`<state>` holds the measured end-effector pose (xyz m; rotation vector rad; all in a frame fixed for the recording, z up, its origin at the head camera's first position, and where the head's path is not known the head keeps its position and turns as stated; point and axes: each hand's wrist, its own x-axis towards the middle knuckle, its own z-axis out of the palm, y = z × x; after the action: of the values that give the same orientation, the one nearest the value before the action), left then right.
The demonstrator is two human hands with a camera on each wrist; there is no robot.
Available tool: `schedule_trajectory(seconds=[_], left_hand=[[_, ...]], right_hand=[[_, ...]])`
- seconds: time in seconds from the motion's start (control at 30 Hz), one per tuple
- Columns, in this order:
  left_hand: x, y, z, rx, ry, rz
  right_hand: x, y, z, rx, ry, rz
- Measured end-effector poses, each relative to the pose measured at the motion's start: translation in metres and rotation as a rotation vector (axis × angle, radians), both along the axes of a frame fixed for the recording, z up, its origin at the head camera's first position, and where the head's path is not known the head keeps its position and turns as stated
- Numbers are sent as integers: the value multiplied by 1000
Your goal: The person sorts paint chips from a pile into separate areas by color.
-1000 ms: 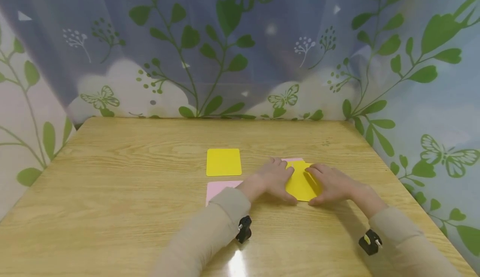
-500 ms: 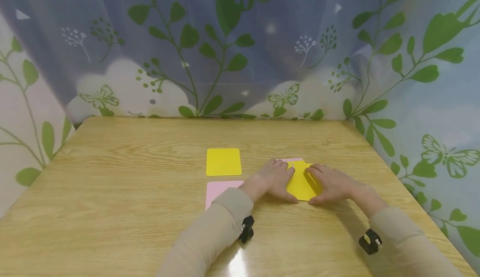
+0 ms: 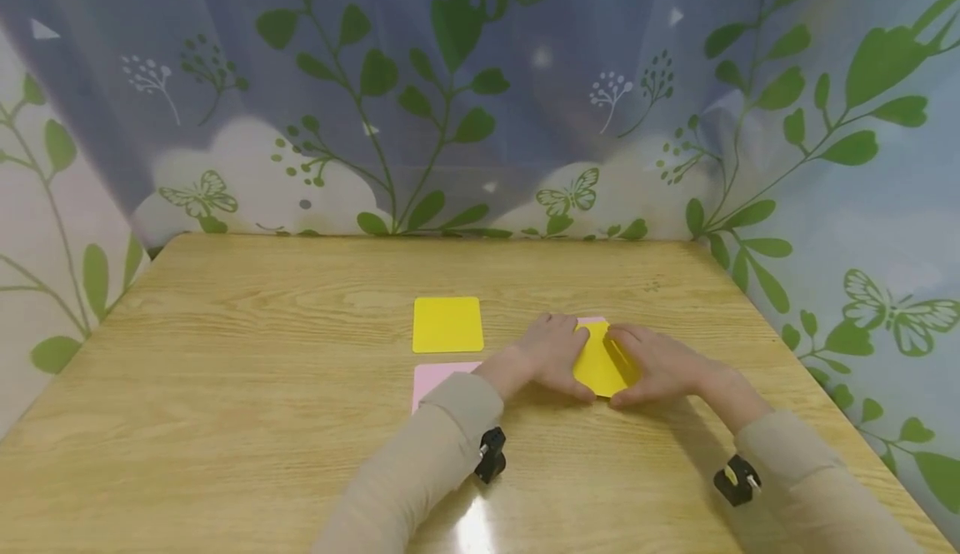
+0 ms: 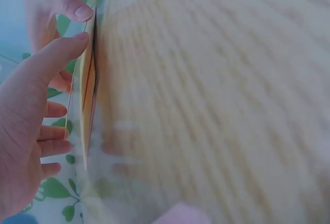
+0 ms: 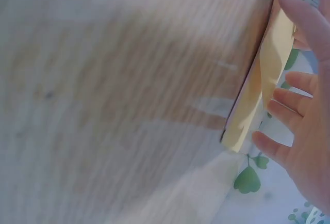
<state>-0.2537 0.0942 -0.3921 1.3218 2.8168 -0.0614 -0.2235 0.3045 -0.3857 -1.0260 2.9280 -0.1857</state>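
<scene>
Both your left hand (image 3: 551,358) and right hand (image 3: 662,362), fingers spread apart, touch the plain yellow sheet (image 3: 597,362), which lies over a pink sheet (image 3: 591,319) on the right part of the wooden table (image 3: 255,371).

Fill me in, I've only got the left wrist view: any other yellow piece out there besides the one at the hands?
Observer: Yes, the head view shows a yellow square lying flat on the table, to the left of the left hand.
Operator: Anything on its near side?
Observer: A pink sheet, apart from it and partly hidden by the left sleeve.
Operator: And past the far edge of the yellow paper at the hands?
Observer: A narrow pink strip shows there, in the gap between the left hand and the right hand.
</scene>
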Motion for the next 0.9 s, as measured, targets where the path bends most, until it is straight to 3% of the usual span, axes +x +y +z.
schedule_trajectory(seconds=[0.43, 0.9], left_hand=[[-10, -30, 20, -1, 43, 27], [-18, -80, 23, 67, 62, 70]], right_hand=[[-12, -23, 12, -40, 0, 21], [-31, -64, 22, -21, 12, 19]])
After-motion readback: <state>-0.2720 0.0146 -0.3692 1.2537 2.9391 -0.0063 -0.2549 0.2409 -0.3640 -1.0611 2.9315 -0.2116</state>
